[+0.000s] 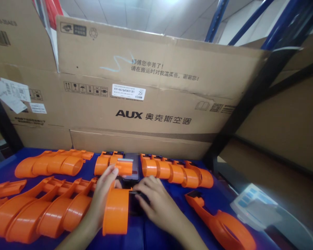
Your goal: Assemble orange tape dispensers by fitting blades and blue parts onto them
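Observation:
My left hand [104, 180] is closed round an orange plastic tape dispenser [116, 211], its wide ring hanging toward me and a serrated strip showing at its far end. My right hand [155, 198] pinches a small black piece [133, 192] at the side of that ring. Fingers hide most of the black piece, so its shape is unclear. Just beyond my hands lies a dark, flat, phone-like object [131, 173], partly covered by the dispenser.
Rows of orange dispensers lie on the blue surface at left [52, 208], back left [49, 165] and back right [176, 172]. A single dispenser [221, 222] with a black end lies at right, near a clear plastic bag [261, 208]. Cardboard [156, 104] walls the back.

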Available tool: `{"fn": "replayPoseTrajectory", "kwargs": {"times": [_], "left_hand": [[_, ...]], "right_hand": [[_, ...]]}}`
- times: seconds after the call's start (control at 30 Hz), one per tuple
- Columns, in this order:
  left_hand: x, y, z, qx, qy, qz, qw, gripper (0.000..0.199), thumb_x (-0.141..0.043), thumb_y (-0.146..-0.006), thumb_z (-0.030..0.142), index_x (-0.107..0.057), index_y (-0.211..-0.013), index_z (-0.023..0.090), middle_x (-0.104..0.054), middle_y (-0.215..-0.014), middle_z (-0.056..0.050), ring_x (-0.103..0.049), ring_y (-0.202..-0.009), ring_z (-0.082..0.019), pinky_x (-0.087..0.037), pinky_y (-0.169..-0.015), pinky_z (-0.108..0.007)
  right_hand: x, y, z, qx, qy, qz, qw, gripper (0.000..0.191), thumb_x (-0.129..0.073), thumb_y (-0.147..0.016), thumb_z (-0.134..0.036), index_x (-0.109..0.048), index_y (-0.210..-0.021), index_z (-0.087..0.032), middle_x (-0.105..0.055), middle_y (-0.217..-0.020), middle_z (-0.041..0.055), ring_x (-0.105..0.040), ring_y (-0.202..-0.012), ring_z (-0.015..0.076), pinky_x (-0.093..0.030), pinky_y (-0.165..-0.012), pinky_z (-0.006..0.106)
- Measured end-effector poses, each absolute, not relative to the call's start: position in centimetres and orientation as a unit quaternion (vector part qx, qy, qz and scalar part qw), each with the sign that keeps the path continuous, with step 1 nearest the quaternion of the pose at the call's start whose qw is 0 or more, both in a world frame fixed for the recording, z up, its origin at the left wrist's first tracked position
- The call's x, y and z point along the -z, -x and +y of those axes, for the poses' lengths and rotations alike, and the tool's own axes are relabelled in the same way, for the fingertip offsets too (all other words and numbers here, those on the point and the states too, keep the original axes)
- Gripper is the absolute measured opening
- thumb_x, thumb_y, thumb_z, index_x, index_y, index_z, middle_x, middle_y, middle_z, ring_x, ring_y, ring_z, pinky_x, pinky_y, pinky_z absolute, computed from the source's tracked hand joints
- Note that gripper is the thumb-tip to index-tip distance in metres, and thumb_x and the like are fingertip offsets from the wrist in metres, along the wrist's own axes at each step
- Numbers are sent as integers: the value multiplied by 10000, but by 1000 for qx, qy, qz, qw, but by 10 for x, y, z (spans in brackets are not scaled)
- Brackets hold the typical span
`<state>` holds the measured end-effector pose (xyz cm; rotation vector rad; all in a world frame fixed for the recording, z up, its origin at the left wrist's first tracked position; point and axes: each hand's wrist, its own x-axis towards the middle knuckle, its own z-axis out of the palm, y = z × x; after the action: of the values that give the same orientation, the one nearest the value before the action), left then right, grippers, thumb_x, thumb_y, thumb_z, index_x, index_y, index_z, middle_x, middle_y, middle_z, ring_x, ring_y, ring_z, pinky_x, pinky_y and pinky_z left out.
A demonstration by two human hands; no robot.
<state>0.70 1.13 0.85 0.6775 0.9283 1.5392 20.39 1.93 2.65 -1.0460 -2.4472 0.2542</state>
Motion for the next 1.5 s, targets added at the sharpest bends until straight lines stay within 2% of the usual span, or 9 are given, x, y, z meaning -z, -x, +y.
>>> {"fn": "replayPoseTrajectory", "kwargs": {"times": [0.23,0.37,0.47,0.57,0.67,0.87,1.1,1.2,1.5], "left_hand": [[-17,-13,2,-644,-281,411,581,423,-821,-729,533,-672,-960,212,-563,-540,69,-494,-443,-95,-385,-451,-181],[-15,-17,1,-607,-375,410,568,429,-807,-788,447,-706,-1124,200,-620,-616,40,-545,-534,-109,-419,-512,-181],[-9,-17,2,-587,-447,394,549,457,-786,-822,406,-691,-1222,205,-737,-901,-35,-625,-700,-144,-484,-630,-210],[-3,-16,2,-568,-475,390,548,481,-757,-848,423,-667,-1269,209,-750,-1090,-83,-658,-786,-180,-507,-691,-250],[-1,-16,2,-560,-476,388,555,512,-758,-844,431,-652,-1298,220,-751,-1108,-90,-663,-776,-190,-509,-685,-265],[1,-17,4,-551,-476,378,572,492,-785,-823,413,-658,-1264,237,-746,-1068,-75,-619,-703,-163,-501,-652,-267],[-2,-19,0,-542,-485,370,578,460,-758,-853,392,-632,-1270,246,-732,-1034,-74,-618,-801,-191,-506,-680,-273],[-2,-19,-1,-543,-483,372,577,447,-764,-849,387,-640,-1253,243,-727,-1005,-64,-605,-766,-175,-501,-669,-262],[4,-17,3,-543,-483,365,582,440,-733,-864,329,-652,-1280,210,-742,-1049,-96,-615,-621,-142,-517,-625,-269]], "right_hand": [[-27,-214,25,-105,425,-760,481,256,-553,-998,-248,-597,-1248,-220,-697,-1027,77,-643,-872,220,-535,-803,352],[-28,-213,23,-104,442,-706,543,276,-621,-968,-286,-638,-1237,-228,-673,-909,38,-606,-764,206,-522,-735,339],[-31,-212,22,-111,431,-713,541,254,-637,-967,-284,-677,-1215,-247,-677,-924,37,-608,-768,203,-524,-745,343],[-35,-209,19,-119,405,-737,528,273,-620,-981,-253,-683,-1247,-269,-680,-1106,70,-647,-900,218,-538,-821,361],[-37,-206,16,-117,389,-753,518,289,-617,-980,-233,-694,-1253,-287,-652,-1125,82,-650,-1010,240,-544,-878,381],[-34,-205,11,-135,379,-760,510,265,-616,-979,-240,-707,-1225,-279,-642,-1069,88,-659,-982,242,-564,-873,401],[-34,-202,11,-144,370,-766,506,327,-613,-976,-226,-688,-1289,-281,-645,-1058,80,-662,-968,231,-567,-847,372],[-33,-201,11,-146,367,-767,506,286,-610,-978,-223,-716,-1236,-285,-637,-1052,75,-655,-963,227,-562,-846,368],[-33,-201,10,-170,359,-777,489,342,-599,-987,-262,-688,-1316,-285,-627,-1065,75,-652,-958,222,-557,-857,366]]}}
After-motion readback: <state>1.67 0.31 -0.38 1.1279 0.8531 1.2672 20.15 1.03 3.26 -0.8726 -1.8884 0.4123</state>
